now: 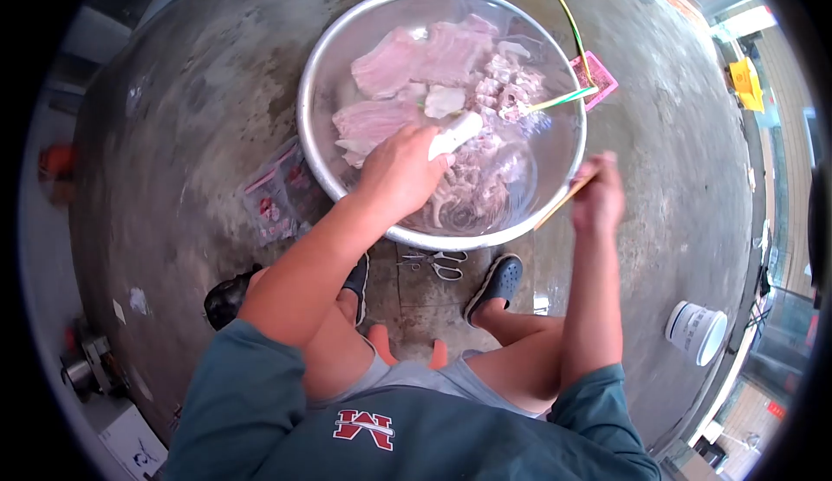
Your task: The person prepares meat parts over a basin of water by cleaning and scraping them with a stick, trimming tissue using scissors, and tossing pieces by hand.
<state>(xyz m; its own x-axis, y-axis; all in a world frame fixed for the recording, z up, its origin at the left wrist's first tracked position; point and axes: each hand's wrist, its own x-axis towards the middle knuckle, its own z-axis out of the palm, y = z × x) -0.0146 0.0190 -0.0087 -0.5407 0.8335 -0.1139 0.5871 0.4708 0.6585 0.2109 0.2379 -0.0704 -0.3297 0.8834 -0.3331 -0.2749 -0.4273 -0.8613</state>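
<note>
In the head view, the left hand's grip (400, 169) is closing around a smooth white piece (455, 135) above the metal basin (312, 147); what that piece is, the view is not making clear. The right hand's grip (600, 191), blurring, is curling around a thin stick (565, 204) just outside the basin's rim. Wetness could be making the white piece slippery, so a loose hold could be letting it drop among the meat slabs (387, 63) and the bony chunks (511, 78). The hose (565, 98) is lying over the rim beside a pink tray (598, 81); a knock could be dislodging it and sending water onto the floor (667, 212). The stick could be snagging on the rim. Scissors (445, 265) are lying near the feet, limiting room there. The rim is bounding the left hand's sideways travel, while bare floor is giving the right hand outward room.
</note>
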